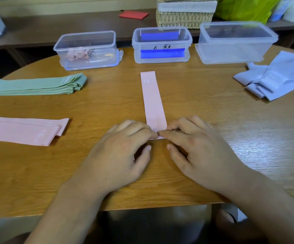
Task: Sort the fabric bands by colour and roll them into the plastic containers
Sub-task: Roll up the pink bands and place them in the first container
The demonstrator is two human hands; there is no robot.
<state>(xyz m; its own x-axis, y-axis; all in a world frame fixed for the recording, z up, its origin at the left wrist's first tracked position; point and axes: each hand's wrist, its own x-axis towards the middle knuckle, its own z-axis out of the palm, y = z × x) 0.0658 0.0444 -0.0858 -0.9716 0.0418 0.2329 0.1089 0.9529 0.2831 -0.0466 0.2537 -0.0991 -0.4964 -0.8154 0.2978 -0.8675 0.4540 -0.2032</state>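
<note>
Pink band (152, 99) lies flat on the table (213, 106), central, running from the hands toward the far edge, straight, presumably so it rolls evenly. Left hand (123, 147) and right hand (195, 147) pinch its near end with curled fingertips, likely starting the roll. Far-left box (88, 50) holds pink rolls.

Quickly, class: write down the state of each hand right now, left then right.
Left hand: closed, pinching the near end of the pink band.
Right hand: closed, pinching the same band end.
</note>
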